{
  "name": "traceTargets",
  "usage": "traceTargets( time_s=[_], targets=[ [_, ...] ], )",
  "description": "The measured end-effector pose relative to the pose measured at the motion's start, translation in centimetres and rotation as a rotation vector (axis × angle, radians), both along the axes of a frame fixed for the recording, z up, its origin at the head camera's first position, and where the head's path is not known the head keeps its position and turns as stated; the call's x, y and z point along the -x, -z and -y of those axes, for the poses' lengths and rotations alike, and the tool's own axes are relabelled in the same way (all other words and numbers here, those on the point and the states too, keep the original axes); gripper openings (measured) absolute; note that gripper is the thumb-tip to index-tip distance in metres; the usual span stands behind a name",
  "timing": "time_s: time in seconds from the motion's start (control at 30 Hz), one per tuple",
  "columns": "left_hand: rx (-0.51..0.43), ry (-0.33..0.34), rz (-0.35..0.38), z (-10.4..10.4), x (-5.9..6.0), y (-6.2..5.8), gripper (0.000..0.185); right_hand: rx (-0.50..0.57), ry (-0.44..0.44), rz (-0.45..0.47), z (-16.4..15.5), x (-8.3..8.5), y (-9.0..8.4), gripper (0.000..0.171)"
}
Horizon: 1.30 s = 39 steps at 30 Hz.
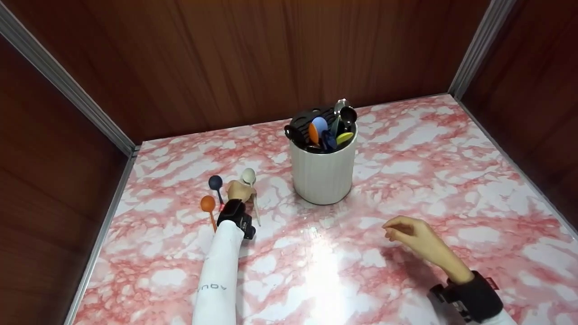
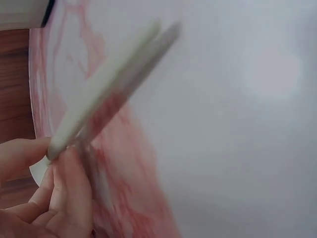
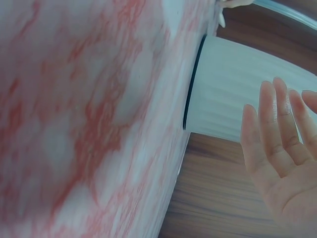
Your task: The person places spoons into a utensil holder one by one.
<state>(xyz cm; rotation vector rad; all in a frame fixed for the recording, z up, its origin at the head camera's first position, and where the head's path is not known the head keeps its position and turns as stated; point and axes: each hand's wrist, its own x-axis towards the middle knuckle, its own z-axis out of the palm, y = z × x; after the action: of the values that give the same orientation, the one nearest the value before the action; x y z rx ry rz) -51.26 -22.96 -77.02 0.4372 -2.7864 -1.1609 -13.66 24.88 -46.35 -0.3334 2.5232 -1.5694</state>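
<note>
My left hand (image 1: 240,191) pinches a pale cream spoon (image 1: 249,176) between thumb and fingers, close over the table, its bowl pointing away from me. In the left wrist view, the spoon's handle (image 2: 104,89) slants up from the fingertips, with its shadow beside it. Left of that hand lie a dark blue spoon (image 1: 215,183) and an orange spoon (image 1: 208,204), whose handle is partly hidden by the wrist. My right hand (image 1: 417,237) hovers over the table at the right with fingers relaxed and nothing in it.
A white ribbed utensil holder (image 1: 323,176) stands toward the back middle, filled with several black, blue, orange, yellow and metal utensils. Wood-grain panels (image 1: 226,63) with metal edging enclose the red-and-white marbled table (image 1: 406,180) at the back and both sides.
</note>
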Motion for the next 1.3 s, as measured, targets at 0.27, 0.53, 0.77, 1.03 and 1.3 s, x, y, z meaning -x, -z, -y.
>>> traceTargets(
  time_s=[0.27, 0.53, 0.77, 1.03, 1.3],
  targets=[
    [-0.341, 0.091, 0.008, -3.2, -7.9, -10.9, 0.017, 0.001, 0.002, -0.006, 0.1, 0.0, 0.1, 0.03],
    [-0.714, 0.206, -0.021, -4.8, -11.8, -15.7, 0.021, 0.006, 0.006, -0.029, 0.1, 0.1, 0.3, 0.028],
    [-0.822, 0.186, -0.031, -5.1, -12.8, -17.1, 0.017, 0.039, -0.023, -0.066, 0.2, 0.1, 0.3, 0.025],
    [-0.871, 0.078, 0.062, -8.7, -22.3, -30.3, 0.018, 0.065, -0.037, -0.069, 0.3, 0.1, 0.3, 0.025],
    [-0.889, 0.118, 0.118, -10.2, -25.6, -32.1, 0.018, 0.005, -0.018, -0.052, 0.5, 0.3, 0.3, 0.027]
  ],
)
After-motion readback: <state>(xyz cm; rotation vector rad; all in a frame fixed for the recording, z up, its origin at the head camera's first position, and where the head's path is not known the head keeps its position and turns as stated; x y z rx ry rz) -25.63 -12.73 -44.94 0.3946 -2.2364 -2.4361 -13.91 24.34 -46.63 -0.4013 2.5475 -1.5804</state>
